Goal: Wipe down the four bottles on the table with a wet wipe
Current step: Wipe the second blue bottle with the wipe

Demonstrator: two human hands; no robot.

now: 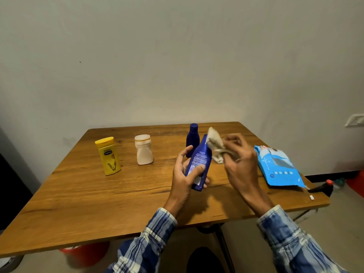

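While our left hand (185,175) grips a tall dark-blue plastic bottle (199,164), tilted at centre frame, our right hand (239,166) pinches a crumpled greyish wet wipe (214,142) against its upper end. Just behind stands a smaller dark-blue bottle (192,134). A white plastic bottle (143,150) and a yellow flip-cap bottle (109,157) stand upright at left. A light-blue wipes packet (279,168) lies at right on the brown wooden table (78,203).
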